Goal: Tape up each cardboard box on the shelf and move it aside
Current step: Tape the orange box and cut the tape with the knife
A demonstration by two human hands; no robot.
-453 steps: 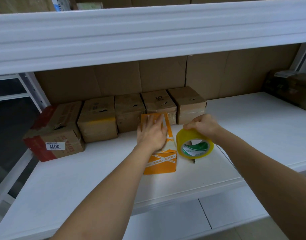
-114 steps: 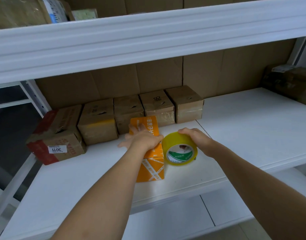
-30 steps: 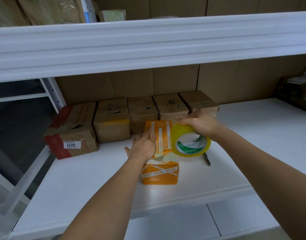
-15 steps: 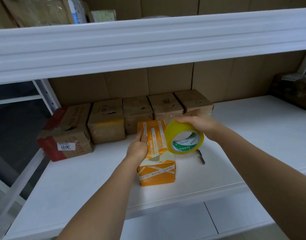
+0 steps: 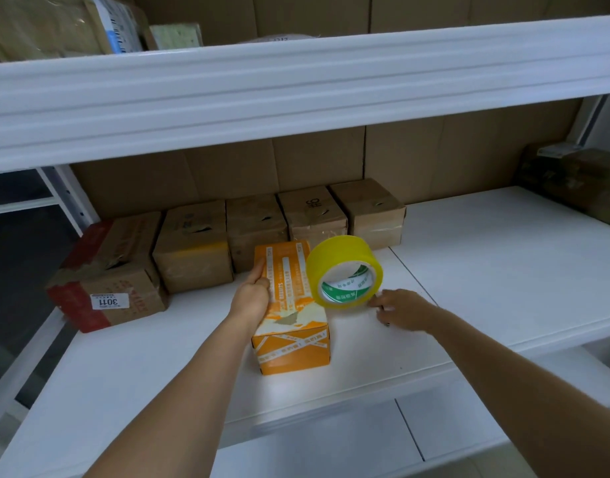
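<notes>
L hand [image 5: 252, 296] grips orange box [image 5: 291, 319] on shelf [image 5: 486, 270]; tape roll [image 5: 343, 272] leans on box; R hand [image 5: 402, 310] beside roll, grip unclear.

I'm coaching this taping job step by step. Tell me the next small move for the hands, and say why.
Probably close the right hand on the small dark tool under its fingers, likely to cut the tape. The yellow roll of packing tape leans against the orange printed cardboard box with no hand on it, while the left hand grips the box's left side, steadying it.
</notes>
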